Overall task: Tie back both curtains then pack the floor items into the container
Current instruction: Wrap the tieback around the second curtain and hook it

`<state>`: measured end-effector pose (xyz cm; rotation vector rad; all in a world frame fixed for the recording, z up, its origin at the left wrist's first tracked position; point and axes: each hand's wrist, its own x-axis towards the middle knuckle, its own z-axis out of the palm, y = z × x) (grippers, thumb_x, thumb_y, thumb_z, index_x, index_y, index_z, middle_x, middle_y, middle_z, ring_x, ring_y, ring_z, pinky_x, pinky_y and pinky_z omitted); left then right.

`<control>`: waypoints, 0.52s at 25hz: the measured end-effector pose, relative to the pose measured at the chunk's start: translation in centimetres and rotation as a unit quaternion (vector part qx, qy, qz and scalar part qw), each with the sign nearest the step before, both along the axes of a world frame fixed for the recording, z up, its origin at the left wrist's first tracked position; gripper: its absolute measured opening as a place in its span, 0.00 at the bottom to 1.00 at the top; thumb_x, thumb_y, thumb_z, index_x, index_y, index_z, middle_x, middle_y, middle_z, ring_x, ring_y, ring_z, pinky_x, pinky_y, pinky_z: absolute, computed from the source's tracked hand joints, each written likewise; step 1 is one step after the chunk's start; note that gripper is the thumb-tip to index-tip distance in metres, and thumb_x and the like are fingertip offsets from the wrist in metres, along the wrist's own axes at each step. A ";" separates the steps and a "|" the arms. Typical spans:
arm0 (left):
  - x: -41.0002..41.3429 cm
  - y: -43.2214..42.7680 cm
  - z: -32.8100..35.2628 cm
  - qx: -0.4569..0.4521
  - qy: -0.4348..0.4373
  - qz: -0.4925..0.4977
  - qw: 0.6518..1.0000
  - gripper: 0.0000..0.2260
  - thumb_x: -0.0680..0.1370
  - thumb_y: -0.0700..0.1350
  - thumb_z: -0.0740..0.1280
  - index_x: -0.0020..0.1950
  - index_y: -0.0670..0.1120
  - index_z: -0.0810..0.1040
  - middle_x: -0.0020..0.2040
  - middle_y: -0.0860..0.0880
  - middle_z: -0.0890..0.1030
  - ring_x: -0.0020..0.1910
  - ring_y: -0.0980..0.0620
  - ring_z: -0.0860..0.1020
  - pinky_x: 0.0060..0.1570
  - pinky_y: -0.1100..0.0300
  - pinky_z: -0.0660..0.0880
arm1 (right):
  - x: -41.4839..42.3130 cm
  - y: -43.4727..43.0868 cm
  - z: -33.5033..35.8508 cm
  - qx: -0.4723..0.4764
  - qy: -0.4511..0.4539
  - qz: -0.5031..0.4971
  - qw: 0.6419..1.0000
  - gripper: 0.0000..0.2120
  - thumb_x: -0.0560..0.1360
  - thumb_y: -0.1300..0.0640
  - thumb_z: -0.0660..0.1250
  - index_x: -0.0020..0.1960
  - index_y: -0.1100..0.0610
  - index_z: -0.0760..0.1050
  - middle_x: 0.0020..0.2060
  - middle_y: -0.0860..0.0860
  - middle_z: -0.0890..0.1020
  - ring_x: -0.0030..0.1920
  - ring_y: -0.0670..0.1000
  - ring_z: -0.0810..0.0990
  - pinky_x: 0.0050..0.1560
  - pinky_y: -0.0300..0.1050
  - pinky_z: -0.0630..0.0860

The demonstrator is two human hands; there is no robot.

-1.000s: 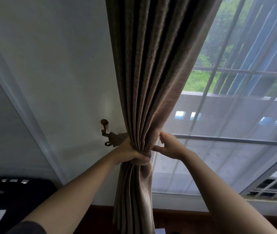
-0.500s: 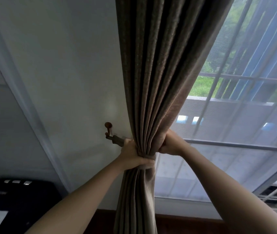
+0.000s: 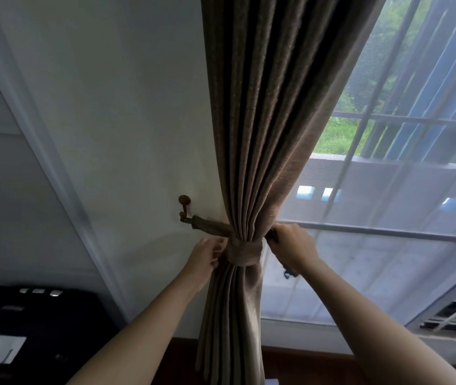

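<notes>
A brown curtain (image 3: 271, 112) hangs gathered in front of the window. A matching fabric tieback (image 3: 244, 252) wraps its waist, and one end runs left to a brown wall hook (image 3: 184, 209). My left hand (image 3: 206, 258) is at the left side of the gathered folds, fingers curled against the fabric just below the band. My right hand (image 3: 290, 247) grips the tieback's other end at the curtain's right edge; a dark loop dangles under that wrist. The second curtain, the floor items and the container are out of view.
A sheer white curtain (image 3: 387, 218) covers the barred window on the right. A black device (image 3: 27, 329) with a white sheet on it stands at lower left. A white wall and a door frame (image 3: 54, 176) fill the left.
My left hand has come off the curtain's waist and slid to its left side, uncovering the wrapped band. My right hand has pulled the tieback end out to the right.
</notes>
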<state>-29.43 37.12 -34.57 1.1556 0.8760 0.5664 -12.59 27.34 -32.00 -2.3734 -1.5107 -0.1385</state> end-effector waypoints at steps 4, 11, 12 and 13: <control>0.5 -0.3 -0.1 -0.018 0.066 -0.064 0.996 0.11 0.80 0.46 0.60 0.41 0.47 0.79 0.33 0.52 0.80 0.32 0.59 0.76 0.36 0.62 0.67 | -0.5 -0.6 -0.1 0.019 0.028 -0.039 0.999 0.16 0.76 0.46 0.61 0.31 0.50 0.69 0.34 0.52 0.79 0.38 0.58 0.78 0.32 0.43 0.65; 1.8 -0.7 -0.1 -0.064 0.076 -0.009 0.995 0.10 0.80 0.44 0.59 0.50 0.44 0.80 0.46 0.47 0.81 0.43 0.52 0.78 0.39 0.60 0.73 | -1.6 -1.9 -0.7 -0.013 0.058 -0.106 0.993 0.16 0.77 0.43 0.59 0.37 0.53 0.72 0.33 0.50 0.73 0.38 0.58 0.75 0.33 0.43 0.65; 1.8 -0.7 -0.2 -0.036 0.090 -0.003 0.995 0.11 0.79 0.45 0.58 0.52 0.45 0.78 0.48 0.47 0.81 0.45 0.51 0.78 0.41 0.59 0.73 | -1.7 -2.1 -0.9 -0.013 0.068 -0.111 0.991 0.15 0.77 0.45 0.60 0.36 0.52 0.70 0.32 0.50 0.73 0.37 0.58 0.75 0.33 0.43 0.66; 1.6 -0.8 -0.5 -0.010 0.103 0.009 0.995 0.11 0.79 0.46 0.58 0.54 0.46 0.77 0.51 0.47 0.81 0.48 0.50 0.78 0.43 0.58 0.74 | -1.8 -2.4 -1.2 -0.013 0.076 -0.116 0.990 0.15 0.77 0.45 0.60 0.35 0.52 0.69 0.32 0.50 0.73 0.37 0.58 0.75 0.33 0.43 0.67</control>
